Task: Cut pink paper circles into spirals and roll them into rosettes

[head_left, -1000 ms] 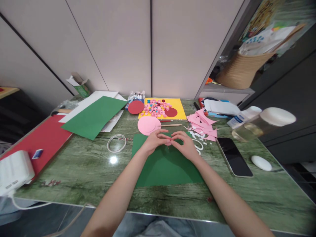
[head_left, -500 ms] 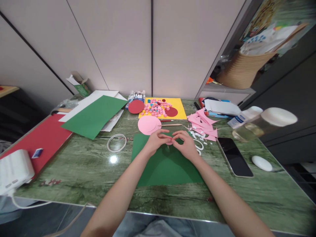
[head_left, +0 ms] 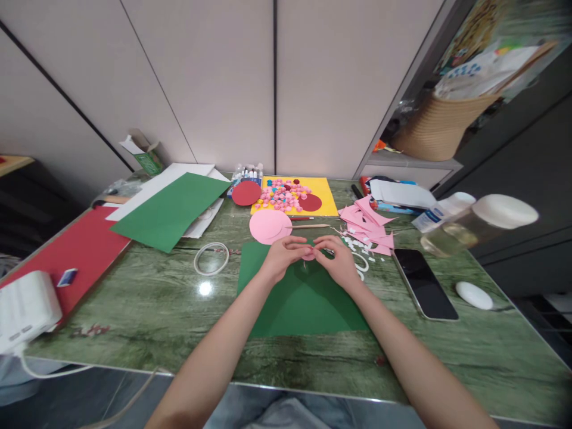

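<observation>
A small pink paper piece (head_left: 308, 256) is pinched between my left hand (head_left: 282, 257) and my right hand (head_left: 336, 261), thumbs and fingertips meeting on it. Its exact shape is partly covered by my fingers. Both hands are over a sheet of green paper (head_left: 304, 304) on the table. Just beyond my left hand lie pink paper circles (head_left: 267, 225), overlapping each other. A thin wooden stick (head_left: 313, 226) rests beside them. White-handled scissors (head_left: 361, 262) lie partly hidden behind my right hand.
Small pink and coloured rolled pieces (head_left: 283, 195) cover a yellow sheet (head_left: 328, 193) at the back. Pink scraps (head_left: 366, 223) lie to the right, near a phone (head_left: 424, 283), a computer mouse (head_left: 474, 295) and a capped bottle (head_left: 478, 226). A tape roll (head_left: 211, 258) lies left.
The pink paper piece has turned or shifted slightly between my fingertips, showing a little more of its surface. Everything else stays put.
</observation>
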Demonstrator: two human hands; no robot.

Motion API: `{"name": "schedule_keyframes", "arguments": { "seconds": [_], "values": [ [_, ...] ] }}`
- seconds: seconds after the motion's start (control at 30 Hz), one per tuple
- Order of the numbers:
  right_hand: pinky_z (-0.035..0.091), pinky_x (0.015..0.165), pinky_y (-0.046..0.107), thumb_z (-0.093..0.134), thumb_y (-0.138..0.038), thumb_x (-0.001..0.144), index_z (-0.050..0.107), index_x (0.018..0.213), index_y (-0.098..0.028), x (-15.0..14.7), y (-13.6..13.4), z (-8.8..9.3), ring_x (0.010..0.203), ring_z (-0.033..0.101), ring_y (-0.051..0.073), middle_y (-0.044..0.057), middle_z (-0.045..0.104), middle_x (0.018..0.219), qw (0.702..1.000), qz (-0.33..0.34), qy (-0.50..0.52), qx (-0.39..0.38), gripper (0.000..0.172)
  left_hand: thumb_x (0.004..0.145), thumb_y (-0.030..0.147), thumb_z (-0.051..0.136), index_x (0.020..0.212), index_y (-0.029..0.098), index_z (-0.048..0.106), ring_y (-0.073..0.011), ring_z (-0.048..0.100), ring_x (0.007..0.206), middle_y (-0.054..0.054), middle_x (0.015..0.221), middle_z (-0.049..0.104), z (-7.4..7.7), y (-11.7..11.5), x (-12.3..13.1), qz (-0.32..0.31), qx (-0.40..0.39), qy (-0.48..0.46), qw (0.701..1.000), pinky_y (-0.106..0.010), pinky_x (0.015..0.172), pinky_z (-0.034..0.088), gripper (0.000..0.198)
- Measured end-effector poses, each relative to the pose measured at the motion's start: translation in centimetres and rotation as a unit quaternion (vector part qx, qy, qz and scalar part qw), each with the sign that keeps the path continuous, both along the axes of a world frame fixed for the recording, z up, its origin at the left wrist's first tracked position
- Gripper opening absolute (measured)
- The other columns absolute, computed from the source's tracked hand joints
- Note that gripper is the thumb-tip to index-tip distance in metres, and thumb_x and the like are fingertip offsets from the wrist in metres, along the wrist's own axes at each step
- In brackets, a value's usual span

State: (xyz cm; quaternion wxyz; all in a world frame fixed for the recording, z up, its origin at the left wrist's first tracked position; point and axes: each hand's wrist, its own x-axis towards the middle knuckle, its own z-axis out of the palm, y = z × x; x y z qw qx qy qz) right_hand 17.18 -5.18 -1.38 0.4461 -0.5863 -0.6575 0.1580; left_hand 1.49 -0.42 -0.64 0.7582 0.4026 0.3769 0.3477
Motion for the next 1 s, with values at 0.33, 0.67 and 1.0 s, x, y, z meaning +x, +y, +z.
{"name": "schedule_keyframes", "arguments": {
  "seconds": [0.33,0.67,1.0],
  "values": [
    [0.04,0.085,0.037,0.059,-0.028,0.077,0.061,0.069,-0.022,0.0,-0.1,0.1,0.091,0.055,0.021,0.004,0.061,0.09,1.0,0.004,0.023,-0.01,0.01,0.051,0.022,0.079,0.089,0.012,0.059,-0.0122,0.064,0.061,-0.004,0.069,0.069,-0.8,-0.3,0.7,0.03,0.007,-0.005,1.0,-0.027,0.069,0.049,0.044],
    [0.038,0.084,0.038,0.061,-0.027,0.074,0.059,0.065,-0.02,-0.1,-0.2,0.6,0.093,0.053,0.021,0.005,0.062,0.093,0.992,0.082,-0.011,-0.09,0.011,0.054,0.019,0.077,0.098,0.012,0.058,-0.0163,0.066,0.065,-0.008,0.073,0.07,-0.6,0.9,-1.3,-0.124,0.082,0.085,0.985,-0.033,0.071,0.05,0.049],
    [0.038,0.085,0.039,0.063,-0.024,0.071,0.06,0.063,-0.021,0.1,-0.1,0.6,0.094,0.053,0.022,0.004,0.063,0.094,0.992,0.086,-0.021,-0.094,0.009,0.057,0.018,0.076,0.099,0.012,0.058,-0.0152,0.065,0.064,-0.008,0.074,0.071,-0.1,0.7,-1.2,-0.122,0.093,0.09,0.984,-0.031,0.07,0.05,0.046]
  ]
}}
